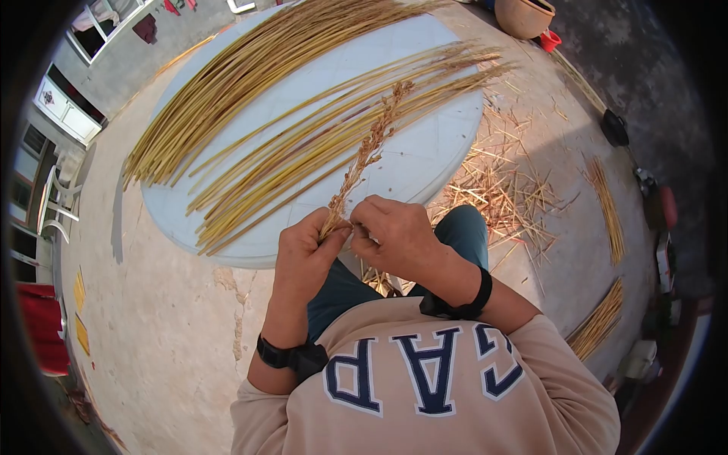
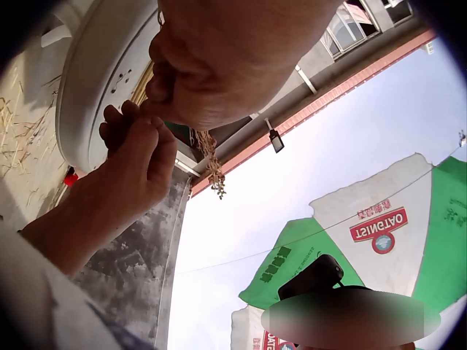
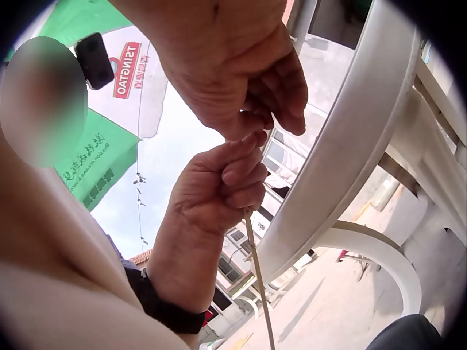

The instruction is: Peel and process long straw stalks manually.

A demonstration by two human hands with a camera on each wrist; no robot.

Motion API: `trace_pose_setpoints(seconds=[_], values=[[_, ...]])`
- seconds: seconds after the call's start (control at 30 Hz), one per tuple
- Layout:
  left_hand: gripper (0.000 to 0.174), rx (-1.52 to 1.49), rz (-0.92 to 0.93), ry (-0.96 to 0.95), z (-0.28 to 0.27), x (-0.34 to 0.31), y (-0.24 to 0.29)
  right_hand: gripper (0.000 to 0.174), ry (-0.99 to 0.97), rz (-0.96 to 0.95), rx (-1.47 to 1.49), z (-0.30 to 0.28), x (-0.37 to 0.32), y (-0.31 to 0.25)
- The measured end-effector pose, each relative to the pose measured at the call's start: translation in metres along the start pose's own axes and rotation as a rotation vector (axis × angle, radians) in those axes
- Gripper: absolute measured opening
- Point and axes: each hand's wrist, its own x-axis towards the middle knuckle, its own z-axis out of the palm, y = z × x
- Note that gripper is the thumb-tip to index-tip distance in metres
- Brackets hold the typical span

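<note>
The left hand (image 1: 305, 254) grips a dry seed-headed stalk (image 1: 365, 155) just below its brown head, which points up and away over the table. Beside it the right hand (image 1: 400, 236) has its thumb and forefinger pinched together at the stalk, close to the left thumb. In the left wrist view the seed head (image 2: 213, 166) hangs past the left hand (image 2: 219, 65), near the right hand (image 2: 135, 164). A thin stem (image 3: 257, 281) runs down from the left hand (image 3: 219, 186) in the right wrist view, with the right hand (image 3: 241, 73) above.
On the round white table (image 1: 421, 163) lie a large bundle of stalks (image 1: 220, 83) and a smaller spread of stalks (image 1: 303, 155). Broken bits (image 1: 504, 182) litter the floor at the right, near two small bundles (image 1: 605, 212). A white chair (image 1: 59, 201) stands at the left.
</note>
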Motion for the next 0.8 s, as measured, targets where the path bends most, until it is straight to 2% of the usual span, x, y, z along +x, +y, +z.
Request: trace_pose_setpoints(seconds=[0.1, 0.17, 0.23, 0.27, 0.33, 0.37, 0.4, 0.47, 0.5, 0.57, 0.6, 0.67, 0.73, 0.8], values=[[0.005, 0.007, -0.021, -0.009, -0.001, 0.000, 0.002, 0.014, 0.020, -0.021, -0.043, -0.002, 0.001, 0.002], [0.005, 0.014, -0.037, -0.026, -0.004, -0.003, 0.003, 0.011, 0.069, 0.035, -0.231, -0.006, 0.002, 0.018], [0.004, -0.136, -0.129, 0.010, -0.011, -0.009, 0.006, 0.010, 0.210, 0.176, -0.133, -0.020, 0.005, 0.044], [0.004, -0.135, -0.129, 0.014, -0.014, -0.007, 0.005, 0.010, 0.209, 0.173, -0.131, -0.028, 0.004, 0.048], [0.002, -0.290, -0.214, 0.055, -0.021, -0.005, 0.004, 0.013, 0.137, 0.422, 0.261, -0.047, 0.005, 0.044], [0.003, -0.325, -0.226, 0.066, -0.020, -0.004, 0.004, 0.013, 0.022, 0.470, 0.284, -0.054, 0.005, 0.040], [0.003, -0.324, -0.224, 0.063, -0.019, -0.004, 0.004, 0.013, 0.024, 0.471, 0.283, -0.055, 0.005, 0.038], [0.003, -0.319, -0.263, 0.039, -0.019, -0.003, 0.005, 0.009, -0.164, 0.319, 0.157, -0.054, 0.005, 0.032], [0.003, -0.319, -0.260, 0.036, -0.017, -0.002, 0.005, 0.009, -0.161, 0.319, 0.154, -0.051, 0.005, 0.026], [0.004, -0.299, -0.242, 0.024, -0.013, -0.002, 0.007, 0.016, -0.176, 0.343, 0.382, -0.039, 0.004, 0.012], [0.004, -0.296, -0.243, 0.023, -0.011, -0.002, 0.007, 0.016, -0.174, 0.344, 0.385, -0.035, 0.003, 0.008], [0.005, -0.285, -0.223, 0.009, -0.010, -0.002, 0.007, 0.020, -0.275, 0.420, 0.571, -0.027, 0.001, 0.003], [0.004, -0.278, -0.223, 0.006, -0.008, -0.003, 0.007, 0.017, -0.280, 0.464, 0.599, -0.020, 0.002, -0.002], [0.004, -0.276, -0.223, 0.005, -0.007, -0.003, 0.005, 0.017, -0.266, 0.588, 0.764, -0.017, 0.002, -0.004]])
